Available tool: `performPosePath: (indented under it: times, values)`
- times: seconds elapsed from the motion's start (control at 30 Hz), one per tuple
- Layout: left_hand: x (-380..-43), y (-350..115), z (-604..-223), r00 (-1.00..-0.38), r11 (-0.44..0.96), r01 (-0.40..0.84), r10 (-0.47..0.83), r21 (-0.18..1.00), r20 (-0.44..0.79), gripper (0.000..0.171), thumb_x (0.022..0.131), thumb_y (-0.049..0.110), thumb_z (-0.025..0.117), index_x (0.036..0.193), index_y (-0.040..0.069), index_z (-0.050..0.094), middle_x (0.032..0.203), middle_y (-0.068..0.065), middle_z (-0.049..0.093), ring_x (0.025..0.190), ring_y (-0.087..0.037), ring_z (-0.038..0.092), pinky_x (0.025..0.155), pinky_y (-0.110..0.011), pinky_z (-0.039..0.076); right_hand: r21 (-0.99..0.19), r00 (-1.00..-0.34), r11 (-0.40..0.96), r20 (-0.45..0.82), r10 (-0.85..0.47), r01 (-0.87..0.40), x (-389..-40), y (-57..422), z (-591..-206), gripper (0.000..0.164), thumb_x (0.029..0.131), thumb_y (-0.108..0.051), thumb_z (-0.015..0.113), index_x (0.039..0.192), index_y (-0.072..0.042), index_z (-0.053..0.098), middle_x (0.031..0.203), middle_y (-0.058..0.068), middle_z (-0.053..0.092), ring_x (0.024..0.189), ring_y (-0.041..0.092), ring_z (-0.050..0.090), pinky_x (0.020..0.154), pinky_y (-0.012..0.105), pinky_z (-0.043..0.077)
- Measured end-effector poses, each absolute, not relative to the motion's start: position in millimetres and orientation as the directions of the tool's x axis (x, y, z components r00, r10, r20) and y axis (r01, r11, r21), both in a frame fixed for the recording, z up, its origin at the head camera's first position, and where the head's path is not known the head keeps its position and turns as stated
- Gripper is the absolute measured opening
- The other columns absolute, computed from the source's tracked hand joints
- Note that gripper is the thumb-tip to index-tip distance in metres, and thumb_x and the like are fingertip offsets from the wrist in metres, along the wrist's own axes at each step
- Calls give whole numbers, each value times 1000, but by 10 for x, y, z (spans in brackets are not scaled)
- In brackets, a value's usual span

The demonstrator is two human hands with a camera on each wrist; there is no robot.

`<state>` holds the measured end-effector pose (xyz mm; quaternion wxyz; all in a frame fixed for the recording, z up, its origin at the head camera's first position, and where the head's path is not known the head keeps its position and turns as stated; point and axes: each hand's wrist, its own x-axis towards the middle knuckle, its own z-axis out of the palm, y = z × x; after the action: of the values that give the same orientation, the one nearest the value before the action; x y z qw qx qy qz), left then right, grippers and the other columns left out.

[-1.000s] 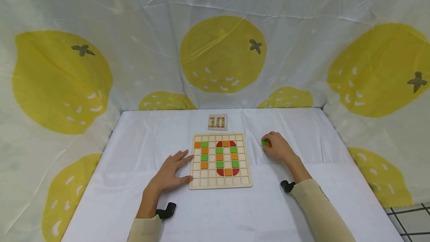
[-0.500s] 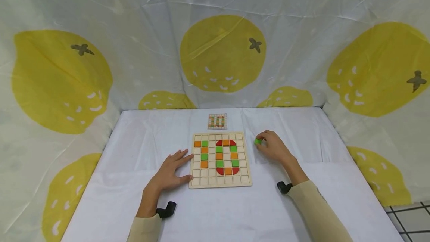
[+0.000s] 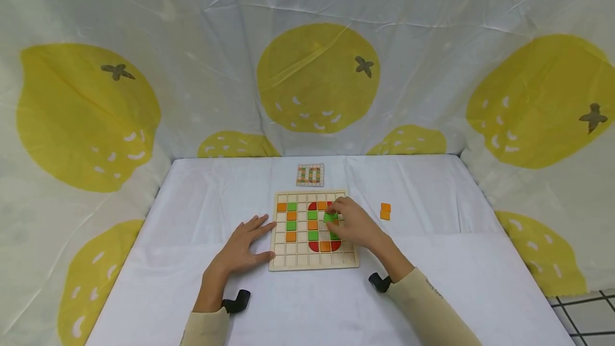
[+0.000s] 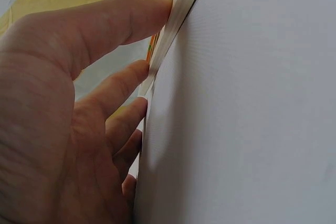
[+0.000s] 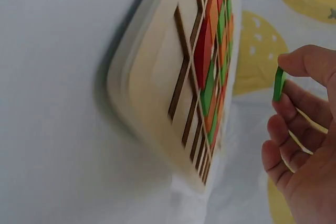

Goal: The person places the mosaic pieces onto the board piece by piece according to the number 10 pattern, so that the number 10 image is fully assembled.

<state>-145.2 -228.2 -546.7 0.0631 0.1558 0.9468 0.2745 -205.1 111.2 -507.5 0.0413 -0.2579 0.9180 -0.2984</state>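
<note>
A wooden grid board (image 3: 283,261) lies on the white-covered table, with orange and green square tiles in a column on its left and a ring of red, orange and green tiles on its right. My right hand (image 3: 354,222) is over the ring's right side, pinching a green square tile (image 5: 279,83) between thumb and fingertips, held above the board. My left hand (image 3: 242,247) rests at the board's left edge with fingers spread; thumb and fingertips touch that edge in the left wrist view. The right hand hides part of the ring in the head view.
Two orange square tiles (image 3: 385,211) lie on the table right of the board. Behind the board is a small printed card (image 3: 310,174) with a coloured grid pattern. A lemon-print cloth (image 3: 317,79) hangs around the table's back and sides.
My right hand has moved left from the loose tiles to over the board, carrying the green tile. Two orange tiles now show where the hand was. The left hand has stayed put.
</note>
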Motion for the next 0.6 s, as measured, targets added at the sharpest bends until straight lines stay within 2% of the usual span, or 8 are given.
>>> performPosePath:
  times: [0.17, 0.4, 0.6]
  values:
    - [-1462, -2281, -5484, -943, 797, 267, 332, 542, -24, 73, 85, 45, 74, 153, 27, 53, 166, -5, 39, 157, -35, 28, 127, -64, 18, -532, -786, 637, 90, -612, -557, -1902, 756, -5083, 25, 94, -27, 72, 115, -13, 73, 112, -2, 67, 100, 12, 60, 90, 30, 57]
    - [-1473, -2293, -5475, -940, 795, 271, 339, 543, -27, 72, 86, 47, 74, 152, 28, 53, 166, -4, 39, 157, -34, 28, 126, -64, 18, -538, -739, 617, 17, -673, -574, -1748, 397, -5102, 27, 96, -26, 68, 120, -15, 72, 112, -7, 65, 91, 8, 59, 84, 21, 54]
    - [-1466, -2285, -5464, -942, 798, 274, 336, 537, -20, 72, 85, 48, 74, 152, 28, 54, 165, -4, 41, 156, -35, 30, 126, -65, 19, -523, -717, 626, -39, -696, -579, -1692, 263, -5143, 26, 97, -27, 69, 121, -15, 73, 114, -7, 66, 95, 6, 58, 87, 21, 54]
